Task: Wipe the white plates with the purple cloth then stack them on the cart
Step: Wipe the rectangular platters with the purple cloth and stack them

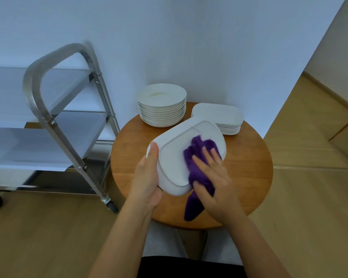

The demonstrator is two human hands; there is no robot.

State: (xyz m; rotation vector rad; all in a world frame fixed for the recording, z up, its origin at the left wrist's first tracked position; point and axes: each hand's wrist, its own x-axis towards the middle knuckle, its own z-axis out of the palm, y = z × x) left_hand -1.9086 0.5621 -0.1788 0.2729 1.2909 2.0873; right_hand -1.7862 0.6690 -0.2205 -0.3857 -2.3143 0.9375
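Head view: the left hand (147, 173) grips a rectangular white plate (175, 157) by its edge above the round tabletop (249, 167), while the right hand (213, 173) presses the purple cloth (197, 169) flat-fingered against it. Pushing too hard could lever the plate free.

We count: two hands, left (147, 177) and right (213, 175); one purple cloth (197, 157); one held plate (175, 155); two plate stacks, round (162, 105) and rectangular (223, 119); one cart (48, 117); one table (249, 163).
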